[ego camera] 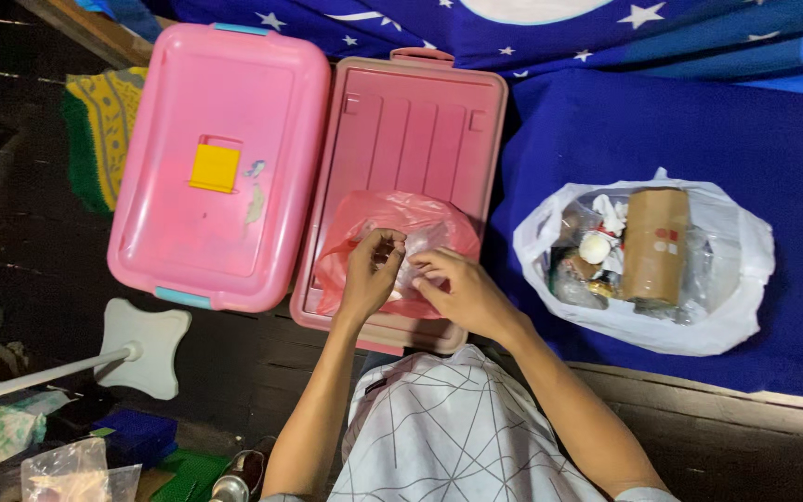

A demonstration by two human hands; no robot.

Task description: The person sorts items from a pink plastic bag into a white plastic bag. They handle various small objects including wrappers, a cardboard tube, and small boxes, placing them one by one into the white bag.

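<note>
My left hand (371, 271) and right hand (457, 290) meet over the pink plastic bag (392, 232), which lies in the open pink box (401, 139); both have their fingers curled in and pinching the thin film at its top, close together, probably so the slack plastic stays gathered; the box lid (220, 158) lies flat just beside the box on my left, out of the way; a white bag (727, 288) of odds and ends, a brown tube (655, 244) among them, sits well apart on the blue cloth (606, 130); what the pink bag holds I cannot make out; my fingertips hide the pinch itself.
</note>
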